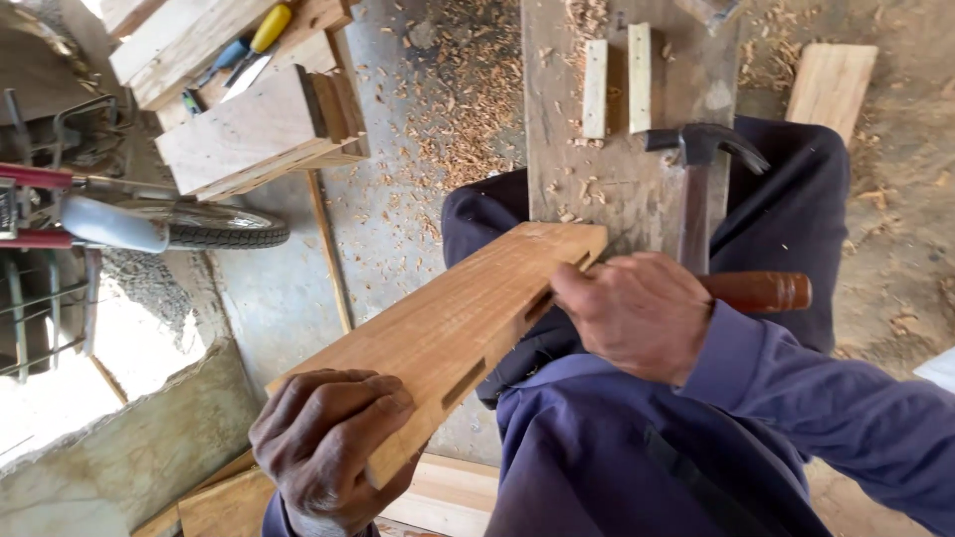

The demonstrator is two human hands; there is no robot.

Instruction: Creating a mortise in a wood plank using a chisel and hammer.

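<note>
A light brown wooden board (438, 323) with two rectangular slots cut in its edge lies slanted across my lap. My left hand (328, 443) grips its near end. My right hand (637, 313) is closed around a tool with a reddish-brown wooden handle (761, 291), held at the board's far slot; the tool's tip is hidden by my fingers. A claw hammer (701, 149) stands just behind my right hand on a grey plank (617, 169), with its handle running down behind my fingers. I cannot tell whether the hand touches it.
Two short pale wood strips (617, 85) lie on the grey plank. Wood shavings (468, 109) cover the concrete floor. Stacked boards (249, 129) with a yellow-handled tool (264, 35) sit at upper left, a bicycle wheel (219, 229) at left, another board (831, 85) at upper right.
</note>
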